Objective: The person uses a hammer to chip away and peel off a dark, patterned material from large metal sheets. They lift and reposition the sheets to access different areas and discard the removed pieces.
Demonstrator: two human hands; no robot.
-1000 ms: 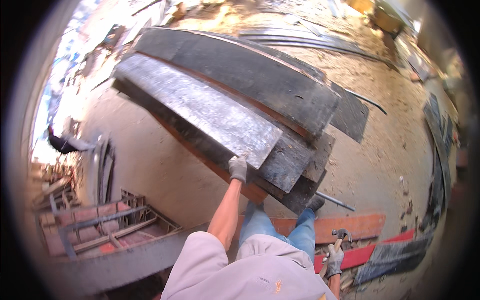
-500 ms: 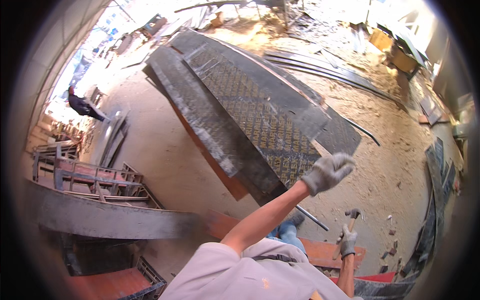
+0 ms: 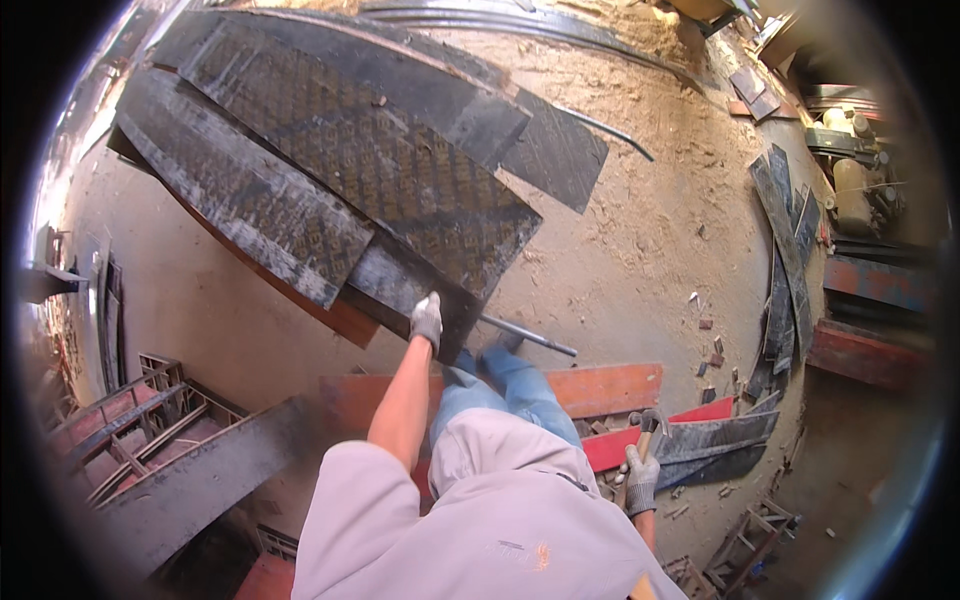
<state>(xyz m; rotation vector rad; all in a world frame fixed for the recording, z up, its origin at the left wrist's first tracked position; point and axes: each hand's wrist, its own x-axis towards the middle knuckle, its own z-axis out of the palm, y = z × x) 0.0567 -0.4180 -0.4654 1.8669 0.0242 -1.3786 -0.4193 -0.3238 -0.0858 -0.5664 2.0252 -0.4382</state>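
Shifting left since half-sec. ago, L hand (image 3: 426,322) is touching board stack (image 3: 400,180) at nr. end, grip unclear, w/ R hand (image 3: 643,473) holding hammer (image 3: 649,423).

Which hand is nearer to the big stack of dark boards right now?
Left. The left hand is at the near end of the stack; the right hand is apart from it, lower in the picture and off to the right, holding a hammer.

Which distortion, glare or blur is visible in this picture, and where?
Head view: long dark-grey strips at the top bow, likely fisheye distortion; head view: glare washes out the upper-left rim; head view: the dull-red flat board near the right rim looks blurred.
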